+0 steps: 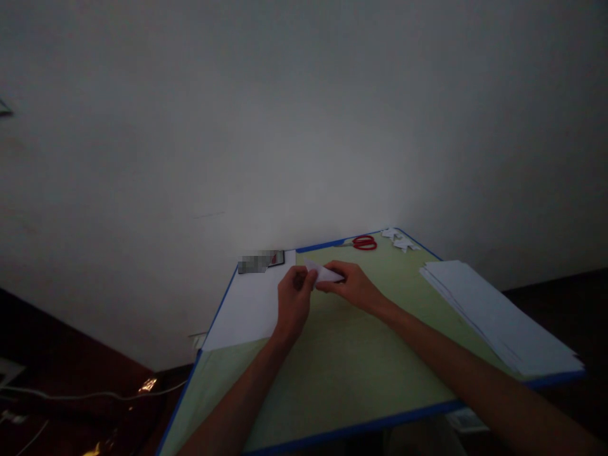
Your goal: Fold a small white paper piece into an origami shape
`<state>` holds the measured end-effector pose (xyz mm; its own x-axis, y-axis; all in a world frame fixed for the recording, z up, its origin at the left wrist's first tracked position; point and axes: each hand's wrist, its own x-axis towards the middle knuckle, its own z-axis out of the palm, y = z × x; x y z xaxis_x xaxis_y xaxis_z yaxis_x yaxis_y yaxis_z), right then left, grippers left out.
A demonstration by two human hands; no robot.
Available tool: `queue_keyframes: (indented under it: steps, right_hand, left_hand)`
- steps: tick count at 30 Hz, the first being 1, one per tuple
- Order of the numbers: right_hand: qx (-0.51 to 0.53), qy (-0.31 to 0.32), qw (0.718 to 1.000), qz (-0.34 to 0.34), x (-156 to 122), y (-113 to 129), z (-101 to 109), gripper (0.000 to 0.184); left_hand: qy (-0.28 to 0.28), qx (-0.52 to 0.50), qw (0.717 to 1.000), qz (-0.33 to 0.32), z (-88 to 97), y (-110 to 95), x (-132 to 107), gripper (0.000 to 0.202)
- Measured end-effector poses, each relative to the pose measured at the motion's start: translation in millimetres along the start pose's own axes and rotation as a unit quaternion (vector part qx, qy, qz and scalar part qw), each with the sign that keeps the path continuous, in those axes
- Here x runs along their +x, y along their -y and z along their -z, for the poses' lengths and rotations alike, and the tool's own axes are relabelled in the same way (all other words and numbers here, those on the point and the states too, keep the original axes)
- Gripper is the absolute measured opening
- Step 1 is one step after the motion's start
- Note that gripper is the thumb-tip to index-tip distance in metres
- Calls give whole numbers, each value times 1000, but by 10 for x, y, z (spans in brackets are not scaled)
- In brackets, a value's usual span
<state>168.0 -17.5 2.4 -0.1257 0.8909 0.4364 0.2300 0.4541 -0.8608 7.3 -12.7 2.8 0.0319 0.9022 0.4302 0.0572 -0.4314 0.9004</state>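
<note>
Both my hands meet over the far middle of a pale green table (pixel 342 373) with a blue edge. My left hand (pixel 293 304) is curled, its fingertips pinching the left corner of a small folded white paper (pixel 323 272). My right hand (pixel 351 285) grips the same paper from the right, fingers closed on it. The paper is held just above the tabletop. Its folds are hard to make out in the dim light.
A large white sheet (pixel 249 307) lies at the table's left. A stack of white paper (pixel 498 316) sits along the right edge. Red scissors (pixel 363 242) and small white folded pieces (pixel 399 239) lie at the far edge by the wall. Cables run across the dark floor at left.
</note>
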Motion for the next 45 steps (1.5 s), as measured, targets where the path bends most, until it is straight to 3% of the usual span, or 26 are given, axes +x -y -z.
queue_keyframes:
  steps: [10,18,22,27,32,41,45]
  right_hand:
    - [88,17,996,-27,-1,-1,-41,19]
    - [151,70,986,-9,24,41,-24,34]
    - [155,67,985,-21,26,-2,4,40]
    - [114,33,993,-22,-5,-1,-3,42]
    - [-16,-14,999,30,-40,18,-93,34]
    - [-64,-4,996,58,-27,-3,-115,38]
    - [-65,2,996,65,-46,-27,-152,35]
  left_hand:
    - [-11,104,994,-39,-4,67,-31,22]
    - [-67,130,988,-46,34,41,-3,21]
    - [-49,99,993,-35,46,49,20,26]
    - [-11,98,994,-45,21,7,-8,24]
    - [42,84,995,-28,-43,-31,-90,23]
    - [34,1,998,52,-62,25,-82,36]
    - [32,3,999,32,-49,13,-61,36]
